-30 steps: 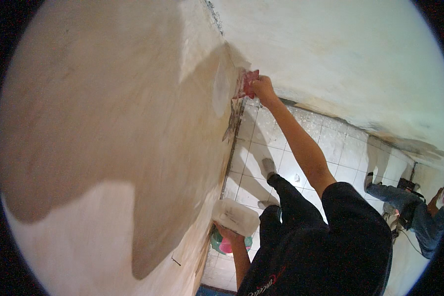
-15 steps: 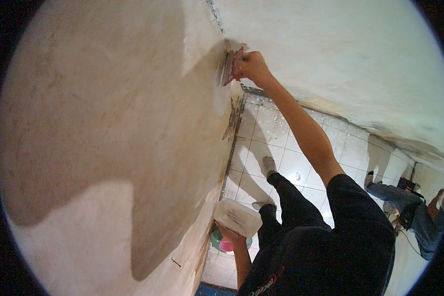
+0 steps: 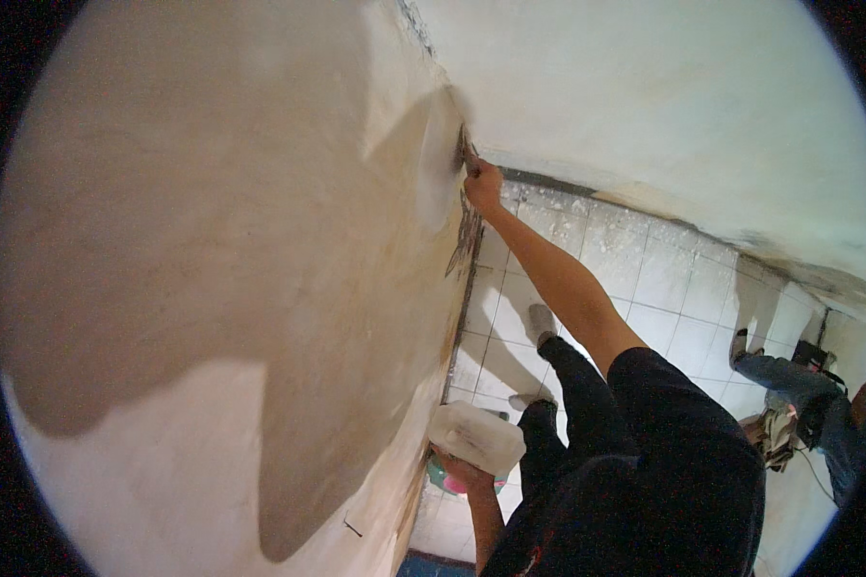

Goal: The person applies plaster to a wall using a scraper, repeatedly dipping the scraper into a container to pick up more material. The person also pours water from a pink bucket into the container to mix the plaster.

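My right hand (image 3: 483,185) is stretched out and shut on a small plastering blade (image 3: 466,152), whose edge is pressed against the tan plastered wall (image 3: 221,250) near the inner corner. Down by my legs, my left hand (image 3: 460,471) grips from below a flat board loaded with white plaster (image 3: 475,436), held close to the wall. Most of the blade's handle is hidden inside my fist.
A darker, wet-looking patch covers much of the wall above a paler area (image 3: 135,481). The white tiled floor (image 3: 635,269) lies below, with a pink and green bucket (image 3: 445,478) under the board. Another person's legs in jeans (image 3: 789,385) stand at the right by the second wall (image 3: 664,106).
My right hand swept the blade up along the wall towards the corner, then came back down a little. The board in my left hand stayed almost still.
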`<action>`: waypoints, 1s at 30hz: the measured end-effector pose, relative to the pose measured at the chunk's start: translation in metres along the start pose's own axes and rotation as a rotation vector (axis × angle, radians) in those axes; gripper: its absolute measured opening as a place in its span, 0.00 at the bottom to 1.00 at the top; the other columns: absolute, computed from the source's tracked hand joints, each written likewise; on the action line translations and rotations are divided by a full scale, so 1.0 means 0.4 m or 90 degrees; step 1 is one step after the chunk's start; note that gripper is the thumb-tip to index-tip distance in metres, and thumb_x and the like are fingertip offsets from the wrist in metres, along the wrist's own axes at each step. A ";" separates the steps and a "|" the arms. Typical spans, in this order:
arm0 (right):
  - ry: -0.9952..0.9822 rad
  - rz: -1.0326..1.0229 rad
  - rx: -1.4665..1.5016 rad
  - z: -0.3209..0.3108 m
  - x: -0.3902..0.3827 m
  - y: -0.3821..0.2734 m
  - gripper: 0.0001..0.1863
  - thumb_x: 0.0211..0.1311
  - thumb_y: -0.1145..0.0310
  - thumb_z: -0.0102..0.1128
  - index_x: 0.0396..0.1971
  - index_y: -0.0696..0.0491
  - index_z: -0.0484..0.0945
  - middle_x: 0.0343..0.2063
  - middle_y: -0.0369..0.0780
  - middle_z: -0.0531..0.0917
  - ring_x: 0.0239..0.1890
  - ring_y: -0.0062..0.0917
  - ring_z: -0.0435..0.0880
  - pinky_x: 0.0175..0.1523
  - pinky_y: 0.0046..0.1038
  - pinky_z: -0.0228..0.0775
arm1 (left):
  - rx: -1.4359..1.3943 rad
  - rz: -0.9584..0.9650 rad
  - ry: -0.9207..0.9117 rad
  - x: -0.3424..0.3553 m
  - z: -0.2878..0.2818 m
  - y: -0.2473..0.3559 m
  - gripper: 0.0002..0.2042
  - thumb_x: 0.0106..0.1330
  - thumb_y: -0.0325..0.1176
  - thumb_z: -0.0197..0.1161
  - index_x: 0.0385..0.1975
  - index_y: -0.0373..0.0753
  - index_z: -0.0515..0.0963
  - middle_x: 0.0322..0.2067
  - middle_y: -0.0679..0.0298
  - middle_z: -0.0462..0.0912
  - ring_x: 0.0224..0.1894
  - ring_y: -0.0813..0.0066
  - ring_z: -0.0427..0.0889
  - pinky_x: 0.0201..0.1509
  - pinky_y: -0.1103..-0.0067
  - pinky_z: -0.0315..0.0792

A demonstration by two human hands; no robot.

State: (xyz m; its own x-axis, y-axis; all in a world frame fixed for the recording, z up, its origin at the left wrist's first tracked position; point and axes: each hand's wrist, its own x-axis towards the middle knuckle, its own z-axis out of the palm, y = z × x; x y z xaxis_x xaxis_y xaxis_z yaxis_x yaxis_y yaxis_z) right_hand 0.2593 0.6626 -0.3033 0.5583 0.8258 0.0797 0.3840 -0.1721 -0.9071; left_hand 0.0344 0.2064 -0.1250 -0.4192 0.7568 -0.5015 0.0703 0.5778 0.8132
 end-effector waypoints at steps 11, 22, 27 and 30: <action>-0.062 -0.100 0.042 -0.212 -0.158 -0.181 0.14 0.61 0.71 0.51 0.45 0.56 0.80 0.25 0.54 0.80 0.29 0.48 0.81 0.33 0.37 0.71 | -0.554 -0.242 -0.030 0.032 -0.005 -0.032 0.33 0.69 0.64 0.36 0.65 0.45 0.59 0.63 0.57 0.62 0.63 0.54 0.62 0.68 0.59 0.55; 0.013 -0.181 0.122 -0.152 -0.119 -0.234 0.22 0.55 0.81 0.50 0.51 0.53 0.78 0.24 0.55 0.79 0.26 0.45 0.82 0.33 0.31 0.73 | -0.503 -0.271 0.018 0.028 0.029 0.047 0.32 0.70 0.62 0.37 0.64 0.44 0.60 0.60 0.55 0.65 0.60 0.55 0.67 0.65 0.59 0.61; 0.086 -0.149 0.057 -0.165 -0.008 -0.210 0.23 0.54 0.82 0.48 0.51 0.54 0.77 0.25 0.56 0.78 0.28 0.43 0.84 0.32 0.32 0.72 | -0.272 -0.162 0.030 0.006 0.071 0.122 0.29 0.72 0.58 0.37 0.62 0.42 0.61 0.58 0.55 0.67 0.56 0.56 0.70 0.61 0.60 0.67; 0.041 -0.044 0.079 -0.115 0.051 -0.214 0.23 0.53 0.82 0.48 0.51 0.56 0.77 0.26 0.58 0.77 0.28 0.43 0.83 0.32 0.35 0.72 | -0.421 -0.208 -0.036 0.031 0.035 0.048 0.33 0.65 0.63 0.48 0.63 0.46 0.63 0.62 0.62 0.65 0.63 0.59 0.63 0.66 0.58 0.59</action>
State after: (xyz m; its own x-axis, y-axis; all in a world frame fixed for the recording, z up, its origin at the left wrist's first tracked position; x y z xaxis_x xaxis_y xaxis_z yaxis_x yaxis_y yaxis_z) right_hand 0.2715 0.6694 -0.2051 0.5816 0.7962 0.1668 0.3311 -0.0444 -0.9425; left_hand 0.0430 0.2311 -0.1198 -0.2771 0.6019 -0.7490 -0.6179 0.4853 0.6186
